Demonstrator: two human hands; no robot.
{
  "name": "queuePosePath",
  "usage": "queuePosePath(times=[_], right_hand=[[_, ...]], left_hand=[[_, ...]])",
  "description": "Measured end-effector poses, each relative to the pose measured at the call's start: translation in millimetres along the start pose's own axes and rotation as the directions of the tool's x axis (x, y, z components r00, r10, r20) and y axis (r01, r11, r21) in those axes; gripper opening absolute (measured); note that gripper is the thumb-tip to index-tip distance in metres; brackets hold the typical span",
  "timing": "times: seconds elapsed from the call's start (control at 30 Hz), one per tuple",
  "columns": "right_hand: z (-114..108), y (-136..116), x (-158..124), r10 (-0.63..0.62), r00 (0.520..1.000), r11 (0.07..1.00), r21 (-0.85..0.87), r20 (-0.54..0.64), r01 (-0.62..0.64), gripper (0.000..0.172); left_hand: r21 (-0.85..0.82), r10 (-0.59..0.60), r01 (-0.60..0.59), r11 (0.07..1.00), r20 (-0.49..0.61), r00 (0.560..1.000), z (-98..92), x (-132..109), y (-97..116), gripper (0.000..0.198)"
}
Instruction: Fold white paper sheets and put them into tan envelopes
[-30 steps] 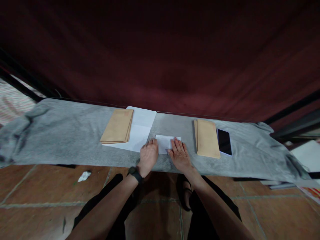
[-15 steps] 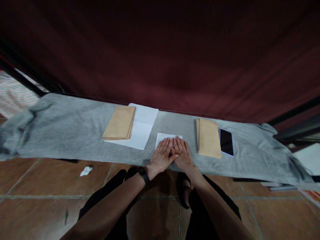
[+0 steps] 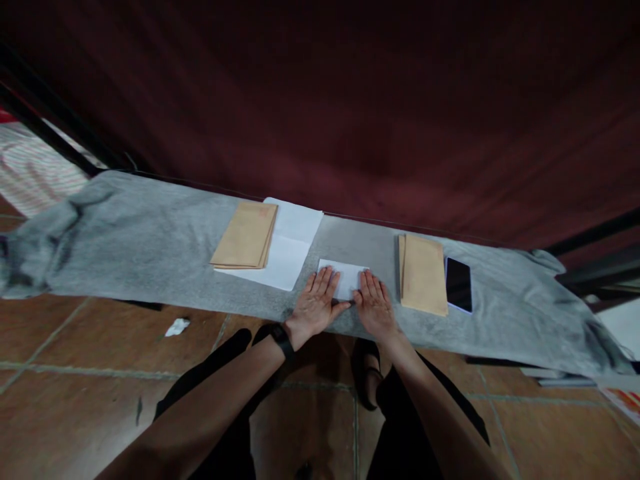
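A small folded white paper (image 3: 346,275) lies on the grey cloth (image 3: 150,247) that covers a long bench. My left hand (image 3: 315,304) lies flat on the paper's left part, fingers stretched out, with a dark watch on the wrist. My right hand (image 3: 375,306) presses flat on the paper's right edge, fingers apart. Both hands hold nothing. A stack of brown envelopes (image 3: 246,235) rests on a larger white sheet (image 3: 290,248) to the left. A second stack of brown envelopes (image 3: 423,274) lies to the right.
A black phone (image 3: 459,284) lies beside the right envelopes. A dark red curtain (image 3: 350,120) hangs behind the bench. On the brown tiled floor lies a crumpled white scrap (image 3: 177,327). White and printed sheets (image 3: 620,393) show at the far right.
My left hand moved from the paper's left edge onto the paper and opened flat, then both hands slid slightly apart across it. The view shifted a little.
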State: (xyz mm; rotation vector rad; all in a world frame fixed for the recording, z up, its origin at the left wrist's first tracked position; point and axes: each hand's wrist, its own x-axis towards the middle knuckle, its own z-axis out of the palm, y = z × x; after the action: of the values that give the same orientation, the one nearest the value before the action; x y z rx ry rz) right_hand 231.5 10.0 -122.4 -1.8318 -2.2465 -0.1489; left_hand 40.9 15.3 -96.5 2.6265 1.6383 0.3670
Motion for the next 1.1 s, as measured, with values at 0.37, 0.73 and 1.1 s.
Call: queuePosePath(times=[0.37, 0.73, 1.1], right_hand=[[-7, 13, -5, 0.035, 0.999, 0.999, -0.001, 0.024, -0.035, 0.059], [-22, 3, -12, -0.054, 0.998, 0.997, 0.059, 0.014, 0.053, 0.059], [-22, -20, -35, -0.099, 0.995, 0.993, 0.064, 0.021, 0.097, 0.063]], left_hand=[[0.011, -0.027, 0.027, 1.0, 0.023, 0.999, 0.2, 1, -3, 0.079], [0.015, -0.047, 0.046, 0.999, 0.065, 0.997, -2.7, 1, -2, 0.063], [0.011, -0.036, 0.035, 0.999, 0.059, 0.998, -0.8, 1, -5, 0.057]])
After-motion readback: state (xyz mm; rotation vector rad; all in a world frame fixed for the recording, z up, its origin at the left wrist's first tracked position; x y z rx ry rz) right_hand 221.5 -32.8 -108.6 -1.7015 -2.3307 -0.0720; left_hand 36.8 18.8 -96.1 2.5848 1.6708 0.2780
